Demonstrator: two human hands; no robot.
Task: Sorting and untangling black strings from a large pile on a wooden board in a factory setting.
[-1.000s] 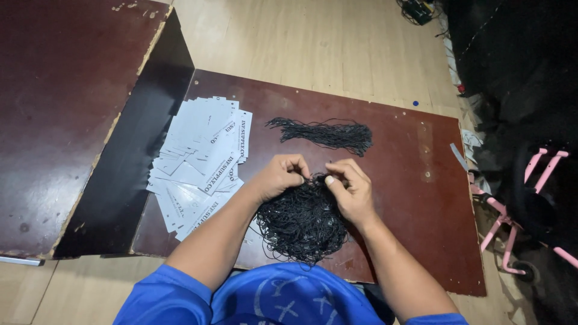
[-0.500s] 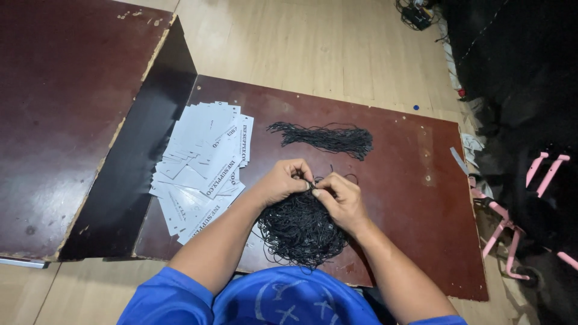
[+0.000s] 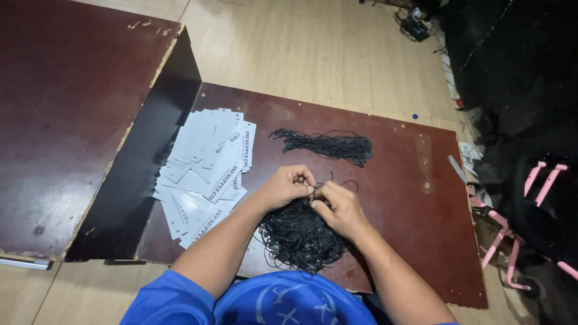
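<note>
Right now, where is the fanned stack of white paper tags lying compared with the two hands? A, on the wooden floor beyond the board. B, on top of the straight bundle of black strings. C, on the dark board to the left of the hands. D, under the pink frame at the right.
C: the white paper tags lie spread on the dark board, left of the left hand and right hand, which meet over the tangled pile of black strings.
</note>
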